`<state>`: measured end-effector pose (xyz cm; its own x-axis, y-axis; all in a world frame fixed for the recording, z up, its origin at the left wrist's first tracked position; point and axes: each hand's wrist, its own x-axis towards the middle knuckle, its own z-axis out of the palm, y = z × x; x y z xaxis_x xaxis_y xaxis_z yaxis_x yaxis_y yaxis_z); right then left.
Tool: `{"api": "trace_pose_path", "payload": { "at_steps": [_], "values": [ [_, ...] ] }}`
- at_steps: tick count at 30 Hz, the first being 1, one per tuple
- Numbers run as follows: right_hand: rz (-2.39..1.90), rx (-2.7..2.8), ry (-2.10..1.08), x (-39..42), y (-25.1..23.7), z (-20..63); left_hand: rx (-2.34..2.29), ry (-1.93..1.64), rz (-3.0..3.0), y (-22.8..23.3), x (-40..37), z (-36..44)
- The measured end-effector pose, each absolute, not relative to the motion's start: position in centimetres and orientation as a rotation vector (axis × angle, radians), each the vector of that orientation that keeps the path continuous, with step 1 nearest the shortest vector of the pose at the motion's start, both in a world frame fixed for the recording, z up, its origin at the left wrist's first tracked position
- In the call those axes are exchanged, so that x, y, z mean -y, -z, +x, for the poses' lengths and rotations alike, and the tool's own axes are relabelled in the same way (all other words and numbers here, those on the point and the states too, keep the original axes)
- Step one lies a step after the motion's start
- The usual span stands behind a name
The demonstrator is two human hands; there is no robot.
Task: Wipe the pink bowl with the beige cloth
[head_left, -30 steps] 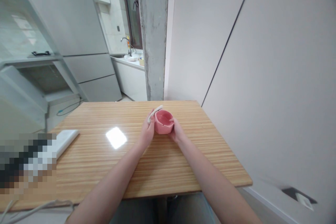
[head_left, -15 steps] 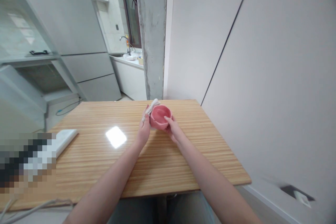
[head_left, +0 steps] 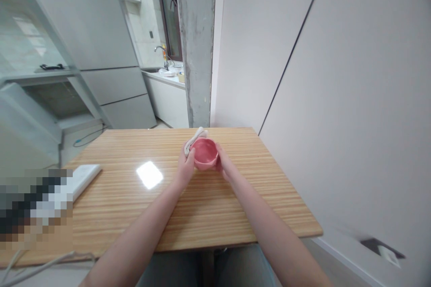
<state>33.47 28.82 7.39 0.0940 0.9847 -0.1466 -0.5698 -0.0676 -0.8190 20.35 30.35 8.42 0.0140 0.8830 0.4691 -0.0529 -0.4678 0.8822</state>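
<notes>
Between my two hands is a pink bowl (head_left: 205, 152), its open top facing me and its inside bare. My left hand (head_left: 186, 165) grips the bowl's left side, thumb at the rim, with a folded white cloth (head_left: 195, 138) between the fingers and the bowl's outer wall. The cloth sticks up past the far left of the rim. My right hand (head_left: 225, 163) is closed on the bowl's right side; some of its fingers are hidden behind the bowl. Both hands are above the wooden table (head_left: 262, 202).
On the table's left lies a white power strip (head_left: 85, 175), partly pixelated, and a pale cable (head_left: 50, 263) runs along the front left edge. A white wall (head_left: 336, 121) borders the right side. Behind stand a grey pillar (head_left: 198, 45), a fridge (head_left: 90, 22) and a sink counter (head_left: 168, 94).
The bowl has turned and tilted toward me between my hands. My right thumb has moved from inside the bowl to its right rim. The cloth has shifted along the left side.
</notes>
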Motion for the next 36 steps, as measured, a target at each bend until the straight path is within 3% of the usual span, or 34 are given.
{"api": "trace_pose_path", "payload": {
  "at_steps": [11,20,23,28,36],
  "values": [
    [-0.872,0.274,-1.292,-29.5,-6.6,33.6,-0.751,-1.397,1.661,-7.6,-29.8,21.7],
    [-1.016,0.465,-1.431,-29.2,-6.4,32.8,-0.757,-1.516,1.618,-8.0,-30.6,20.8],
    [-1.066,0.455,-1.324,-29.5,-6.4,33.2,-0.843,-1.449,1.613,-7.8,-31.1,20.2],
    [-1.021,0.561,-1.269,-29.9,-5.6,34.0,-0.864,-1.318,1.658,-7.2,-31.0,20.6],
    [-0.844,0.296,-1.262,-29.8,-5.9,33.7,-0.840,-1.434,1.636,-6.4,-30.0,22.1]
  ]
}}
